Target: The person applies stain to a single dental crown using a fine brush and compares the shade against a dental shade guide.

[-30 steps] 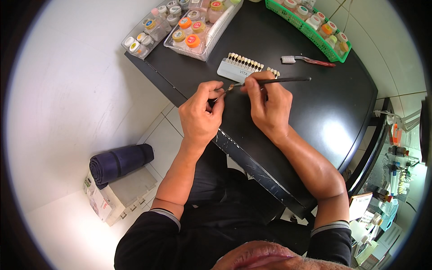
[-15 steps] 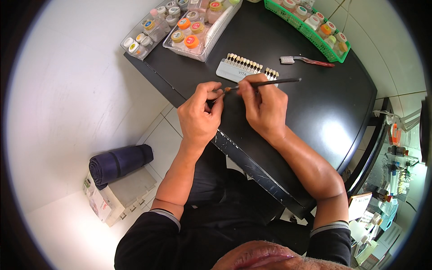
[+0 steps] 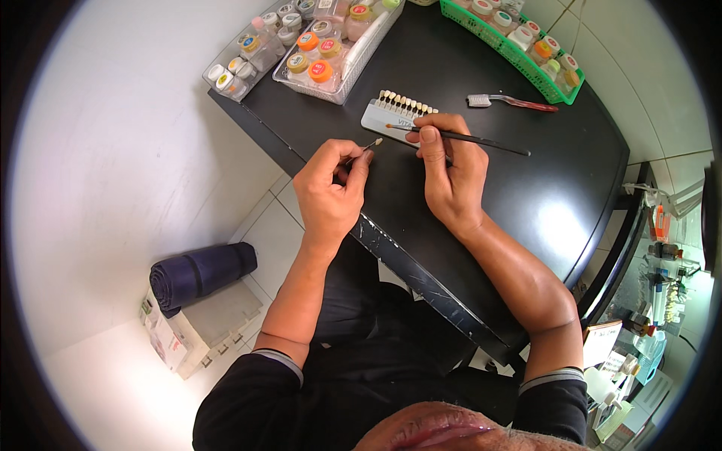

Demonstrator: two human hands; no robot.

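Observation:
Between the thumb and fingers of my left hand [image 3: 329, 186] is a small tooth-shaped tab [image 3: 378, 141], pale and on a thin stem that sticks out past the fingertips. My right hand [image 3: 456, 169] grips a thin dark-handled paintbrush [image 3: 492, 143] like a pen. The brush's small orange-brown tip points left, a little above and apart from the tooth tab. Just beyond both hands a tooth shade guide [image 3: 382, 119] lies on the black table [image 3: 519, 177], a light grey holder with a row of tooth-coloured tabs. My right hand covers its right end.
At the far left stand a white basket [image 3: 342, 92] and a clear tray [image 3: 239, 89] of small capped jars. A green basket [image 3: 519, 56] of jars sits far right. A toothbrush [image 3: 511, 101] with a reddish handle lies near it. A rolled dark mat [image 3: 203, 274] is at lower left.
My right hand has drawn the brush back from the tooth tab and moved slightly right, so the tip now shows over the shade guide. The left hand has shifted slightly, and its tooth tab now shows plainly.

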